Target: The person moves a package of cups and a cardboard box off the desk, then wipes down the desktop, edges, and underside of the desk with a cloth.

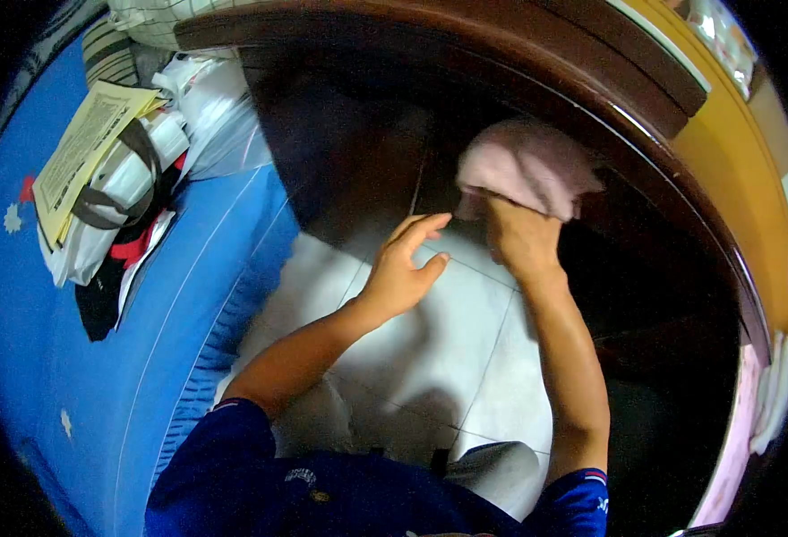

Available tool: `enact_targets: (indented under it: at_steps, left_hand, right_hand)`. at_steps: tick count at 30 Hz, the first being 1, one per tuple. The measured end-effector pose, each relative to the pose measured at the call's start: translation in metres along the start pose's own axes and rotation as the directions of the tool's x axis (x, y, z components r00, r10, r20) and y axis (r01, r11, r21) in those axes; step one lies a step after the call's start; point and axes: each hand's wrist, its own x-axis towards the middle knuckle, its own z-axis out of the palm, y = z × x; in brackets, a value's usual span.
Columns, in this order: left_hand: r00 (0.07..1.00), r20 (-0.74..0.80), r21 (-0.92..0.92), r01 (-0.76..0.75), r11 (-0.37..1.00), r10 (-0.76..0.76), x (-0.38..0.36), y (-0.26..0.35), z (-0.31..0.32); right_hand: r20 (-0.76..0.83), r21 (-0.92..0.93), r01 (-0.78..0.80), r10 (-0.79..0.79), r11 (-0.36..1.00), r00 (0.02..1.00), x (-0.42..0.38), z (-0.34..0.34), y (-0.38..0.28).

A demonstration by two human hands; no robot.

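A pink cloth is bunched up in front of the dark wooden furniture. My right hand grips its lower edge, with the fingers partly hidden beneath the fabric. To the left of the cloth, apart from it, my left hand hangs in the air with thumb and fingers spread and nothing between them. White floor tiles show below both hands.
On the left is a bed with a blue cover. Yellow papers, a bag with dark handles and clear plastic bags lie on it. A curved dark wooden edge runs along the top and right.
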Motion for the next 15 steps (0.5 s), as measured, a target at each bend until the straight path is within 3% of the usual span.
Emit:
enact_targets:
  at_steps: [2, 4, 5, 6, 8, 9, 10, 12, 13, 14, 15]
  left_hand:
    - [1.0, 0.001, -0.051, 0.02, 0.998, -0.02, 0.0, -0.003, -0.003]
    - [1.0, -0.001, -0.034, 0.013, 0.999, -0.014, 0.0, -0.005, -0.008]
    - [1.0, 0.001, -0.019, 0.014, 1.0, -0.014, 0.0, -0.006, -0.01]
    - [1.0, 0.004, -0.032, -0.012, 0.999, 0.012, 0.0, -0.008, -0.013]
    - [1.0, -0.014, -0.022, -0.002, 1.0, 0.001, 0.001, -0.011, -0.018]
    - [1.0, -0.017, -0.031, 0.018, 0.999, -0.019, 0.001, -0.012, -0.019]
    - [0.999, -0.016, -0.037, 0.04, 0.999, -0.04, 0.001, -0.012, -0.02]
    - [0.999, -0.005, -0.037, 0.051, 0.998, -0.051, 0.0, -0.015, -0.017]
    - [0.997, 0.015, -0.031, 0.071, 0.997, -0.071, 0.0, -0.014, -0.013]
    - [0.995, 0.031, -0.016, 0.094, 0.995, -0.093, 0.0, -0.012, -0.011]
    - [0.995, 0.038, -0.012, 0.096, 0.995, -0.096, -0.001, -0.01, -0.006]
  right_hand:
    - [-0.003, -0.032, 0.013, -0.013, 0.999, 1.0, 0.005, -0.007, 0.0]
    - [0.04, 0.016, -0.113, 0.112, 0.993, 0.993, -0.004, -0.018, 0.003]
    - [0.107, 0.197, -0.289, 0.273, 0.937, 0.956, -0.011, -0.024, 0.008]
    - [0.033, 0.081, -0.298, 0.296, 0.951, 0.955, -0.018, -0.036, 0.012]
    - [-0.134, 0.155, -0.48, 0.5, 0.863, 0.856, -0.043, -0.045, 0.025]
    - [-0.323, 0.115, -0.453, 0.465, 0.884, 0.824, -0.047, -0.049, 0.033]
    - [-0.347, 0.092, -0.489, 0.488, 0.868, 0.801, -0.053, -0.056, 0.041]
    - [-0.37, 0.224, -0.649, 0.679, 0.727, 0.634, -0.06, -0.058, 0.053]
    - [-0.286, 0.295, -0.64, 0.705, 0.709, 0.649, -0.06, -0.061, 0.051]
    - [-0.362, 0.133, -0.597, 0.599, 0.792, 0.714, -0.056, -0.054, 0.048]
    - [-0.325, 0.088, -0.57, 0.564, 0.817, 0.759, -0.052, -0.048, 0.037]
